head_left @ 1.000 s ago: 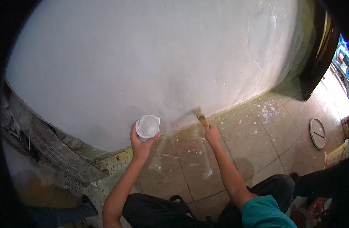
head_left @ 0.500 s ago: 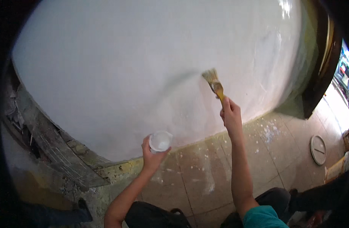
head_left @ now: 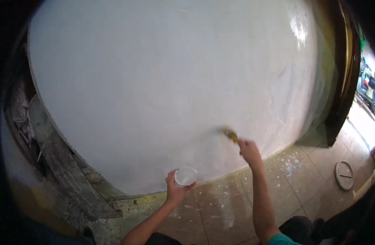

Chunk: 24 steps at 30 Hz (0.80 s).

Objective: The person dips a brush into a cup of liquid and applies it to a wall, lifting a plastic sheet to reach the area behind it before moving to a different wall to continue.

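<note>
Firmly, the right hand [head_left: 250, 152] grips a paintbrush [head_left: 232, 135] by its yellowish handle, the blurred bristles pointing up and left at the white wall [head_left: 154, 90]; whether they touch it is unclear. Lower and to the left, the left hand [head_left: 176, 191] is curled around a white cup [head_left: 185, 176], held upright near the wall's foot. Below spreads a tiled floor [head_left: 236, 204] spattered with white spots. Farther right lie a round lid [head_left: 344, 175] and, beyond it, a dark door frame [head_left: 343, 85].
</note>
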Available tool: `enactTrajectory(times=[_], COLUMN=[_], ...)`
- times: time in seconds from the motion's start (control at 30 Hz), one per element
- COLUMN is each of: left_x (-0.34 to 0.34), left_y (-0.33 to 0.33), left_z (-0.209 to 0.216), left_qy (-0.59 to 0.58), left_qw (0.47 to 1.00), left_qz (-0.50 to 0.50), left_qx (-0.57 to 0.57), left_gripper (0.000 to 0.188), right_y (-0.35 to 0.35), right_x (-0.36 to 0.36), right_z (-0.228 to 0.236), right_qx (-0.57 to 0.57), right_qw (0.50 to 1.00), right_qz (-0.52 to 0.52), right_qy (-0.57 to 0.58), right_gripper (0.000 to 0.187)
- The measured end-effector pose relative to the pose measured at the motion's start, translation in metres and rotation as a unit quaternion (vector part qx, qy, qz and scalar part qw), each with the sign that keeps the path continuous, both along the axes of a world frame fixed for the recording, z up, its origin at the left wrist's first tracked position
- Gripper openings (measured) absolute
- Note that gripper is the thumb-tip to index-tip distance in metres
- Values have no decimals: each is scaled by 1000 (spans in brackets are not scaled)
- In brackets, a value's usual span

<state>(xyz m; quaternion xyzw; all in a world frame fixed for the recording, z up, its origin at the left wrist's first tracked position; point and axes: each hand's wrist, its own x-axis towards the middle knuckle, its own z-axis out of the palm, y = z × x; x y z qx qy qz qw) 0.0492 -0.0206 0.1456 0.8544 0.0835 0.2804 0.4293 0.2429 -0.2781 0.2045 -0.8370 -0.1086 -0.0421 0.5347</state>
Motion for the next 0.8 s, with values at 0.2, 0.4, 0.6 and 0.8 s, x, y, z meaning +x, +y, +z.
enactTrajectory(times=[0.2, 0.4, 0.6, 0.8], left_x=[13, 7, 6, 1], left_y=[0, -3, -8, -5], left_z=[-2, 4, 6, 3], left_qy=[-39, -58, -74, -88], left_qw=[998, 998, 997, 993], left_qz=[-19, -23, -37, -54], left_qx=[-38, -27, 3, -50], left_gripper=[76, 76, 76, 70], right_y=[22, 25, -34, 16], right_x=[-37, 20, 13, 6], right_z=[232, 129, 25, 196], right_qx=[122, -161, -372, -198], right_qw=[972, 939, 915, 947], right_qz=[11, 45, 88, 3], right_qy=[-202, -301, -128, -254], right_gripper=[43, 39, 45, 48])
